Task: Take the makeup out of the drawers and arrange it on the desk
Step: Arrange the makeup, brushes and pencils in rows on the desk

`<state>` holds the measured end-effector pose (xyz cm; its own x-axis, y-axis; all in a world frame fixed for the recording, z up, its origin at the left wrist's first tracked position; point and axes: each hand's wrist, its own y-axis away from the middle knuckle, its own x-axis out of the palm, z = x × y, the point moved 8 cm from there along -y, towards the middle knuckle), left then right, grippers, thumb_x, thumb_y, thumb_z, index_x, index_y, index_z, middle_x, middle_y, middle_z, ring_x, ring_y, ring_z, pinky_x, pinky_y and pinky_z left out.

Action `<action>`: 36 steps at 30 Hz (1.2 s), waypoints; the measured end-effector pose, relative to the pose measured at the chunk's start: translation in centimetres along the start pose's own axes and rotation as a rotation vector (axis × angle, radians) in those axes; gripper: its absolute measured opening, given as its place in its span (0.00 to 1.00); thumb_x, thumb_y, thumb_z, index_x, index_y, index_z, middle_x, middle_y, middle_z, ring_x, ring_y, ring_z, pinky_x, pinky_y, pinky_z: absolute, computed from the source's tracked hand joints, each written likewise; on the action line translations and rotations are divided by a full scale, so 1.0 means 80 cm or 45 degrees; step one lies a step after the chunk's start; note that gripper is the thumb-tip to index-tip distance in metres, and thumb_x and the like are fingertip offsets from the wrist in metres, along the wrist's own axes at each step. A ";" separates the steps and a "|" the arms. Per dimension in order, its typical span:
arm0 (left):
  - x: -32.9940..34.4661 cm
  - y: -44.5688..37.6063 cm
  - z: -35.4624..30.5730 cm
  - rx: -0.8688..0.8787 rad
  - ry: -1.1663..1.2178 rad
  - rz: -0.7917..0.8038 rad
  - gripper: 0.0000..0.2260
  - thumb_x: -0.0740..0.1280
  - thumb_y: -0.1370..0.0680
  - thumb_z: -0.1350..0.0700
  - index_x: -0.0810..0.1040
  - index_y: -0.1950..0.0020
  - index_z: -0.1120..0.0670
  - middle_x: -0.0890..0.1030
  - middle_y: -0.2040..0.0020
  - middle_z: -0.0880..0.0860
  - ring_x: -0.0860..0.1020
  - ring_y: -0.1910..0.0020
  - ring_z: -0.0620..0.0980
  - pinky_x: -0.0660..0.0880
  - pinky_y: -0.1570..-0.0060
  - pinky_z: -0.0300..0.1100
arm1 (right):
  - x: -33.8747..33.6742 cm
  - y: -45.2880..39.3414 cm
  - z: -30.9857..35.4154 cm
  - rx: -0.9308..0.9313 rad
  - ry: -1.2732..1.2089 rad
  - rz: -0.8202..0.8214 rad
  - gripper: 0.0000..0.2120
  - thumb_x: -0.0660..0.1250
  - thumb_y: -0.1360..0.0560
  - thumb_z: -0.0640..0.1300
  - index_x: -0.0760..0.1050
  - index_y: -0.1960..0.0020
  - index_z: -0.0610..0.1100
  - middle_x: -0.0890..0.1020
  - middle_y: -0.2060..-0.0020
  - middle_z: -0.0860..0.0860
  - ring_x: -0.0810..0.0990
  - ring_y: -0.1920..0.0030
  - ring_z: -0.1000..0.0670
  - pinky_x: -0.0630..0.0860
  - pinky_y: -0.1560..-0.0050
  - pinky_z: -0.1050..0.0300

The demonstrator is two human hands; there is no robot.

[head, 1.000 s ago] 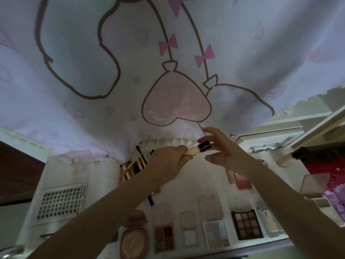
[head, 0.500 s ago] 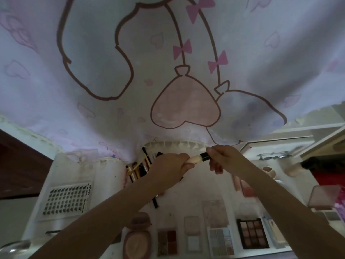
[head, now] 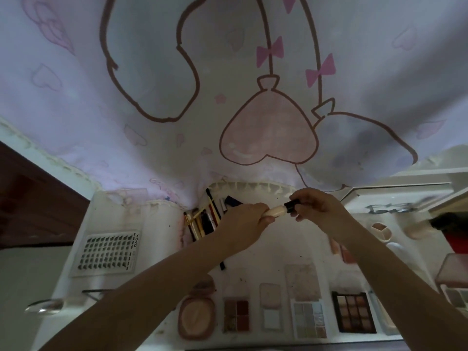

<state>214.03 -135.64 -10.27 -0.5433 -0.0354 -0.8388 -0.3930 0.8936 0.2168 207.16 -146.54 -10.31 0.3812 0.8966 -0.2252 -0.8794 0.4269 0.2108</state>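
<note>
Seen from the head camera, 2 bare hands hold a small cream tube (head: 274, 211) above the white surface (head: 286, 247): the left hand (head: 244, 225) wraps its fingers around the body while the right hand (head: 317, 207) pinches the black cap (head: 290, 206). Brushes and pencils (head: 205, 220) lie in a cluster just behind the left hand. Eyeshadow palettes (head: 353, 312) and a round compact (head: 196, 316) line the near edge, beneath a pink cartoon-print cloth (head: 228, 84).
</note>
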 end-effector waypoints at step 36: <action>0.080 0.004 0.084 -0.455 0.640 0.066 0.14 0.60 0.20 0.58 0.69 0.36 0.61 0.75 0.42 0.56 0.74 0.48 0.50 0.71 0.49 0.39 | 0.035 -0.015 -0.063 0.230 0.336 -0.223 0.27 0.69 0.31 0.33 0.65 0.34 0.41 0.76 0.59 0.48 0.75 0.55 0.49 0.73 0.47 0.59</action>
<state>215.41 -132.57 -18.91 -0.8172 -0.2797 -0.5038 -0.5336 0.6976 0.4781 207.80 -145.14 -15.99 0.4142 0.7568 -0.5056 -0.7339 0.6063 0.3063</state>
